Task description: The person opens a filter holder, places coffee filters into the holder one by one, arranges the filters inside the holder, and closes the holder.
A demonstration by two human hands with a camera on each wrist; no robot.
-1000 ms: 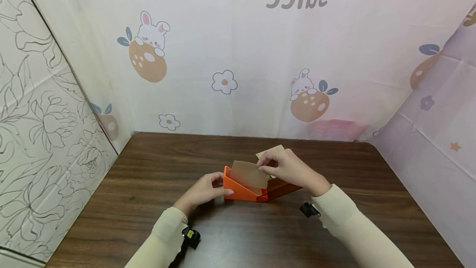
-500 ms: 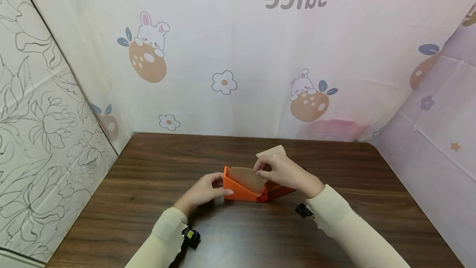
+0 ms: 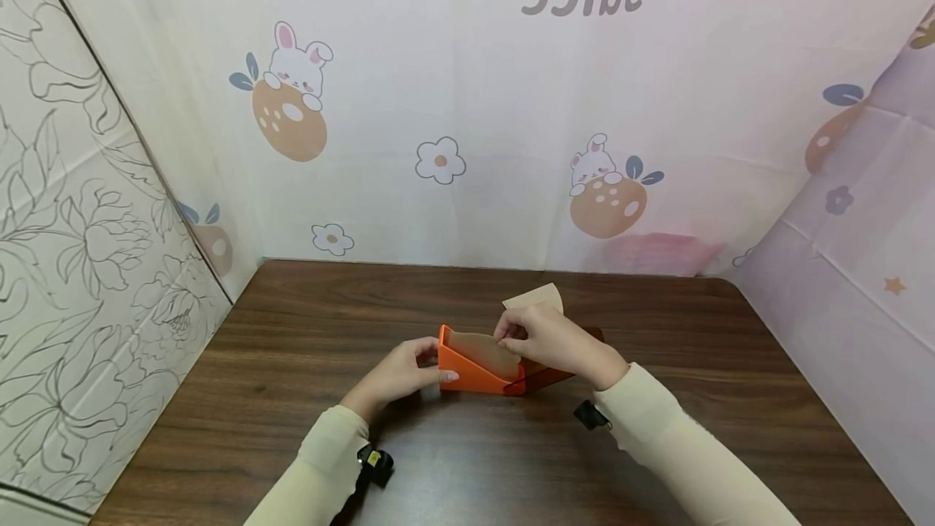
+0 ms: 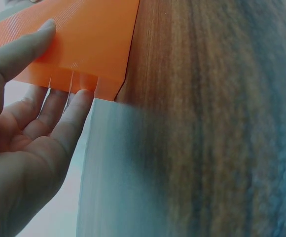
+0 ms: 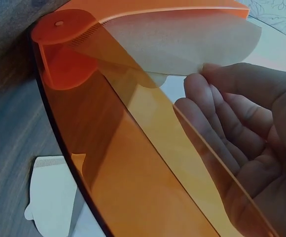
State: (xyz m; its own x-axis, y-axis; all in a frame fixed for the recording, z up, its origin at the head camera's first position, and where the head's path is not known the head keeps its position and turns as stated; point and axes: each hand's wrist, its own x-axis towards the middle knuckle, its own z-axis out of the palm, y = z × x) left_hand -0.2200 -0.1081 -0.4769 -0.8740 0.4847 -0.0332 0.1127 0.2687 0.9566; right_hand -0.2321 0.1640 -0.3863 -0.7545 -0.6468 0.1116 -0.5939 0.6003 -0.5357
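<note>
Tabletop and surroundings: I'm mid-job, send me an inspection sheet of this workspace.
Surface: dark wood-grain tabletop, shiny toward the front.
Job's things: orange box on the tabletop; brown sheet partly inside; amber lid swung open at the box's right end.
Clutter: pale sheet, partly hidden by the right hand.
Hands: left hand holds the box's left end; right hand pinches the brown sheet's edge.
Cables: nothing seen.
Surroundings: printed backdrop behind, flower-drawn panel at left.
</note>
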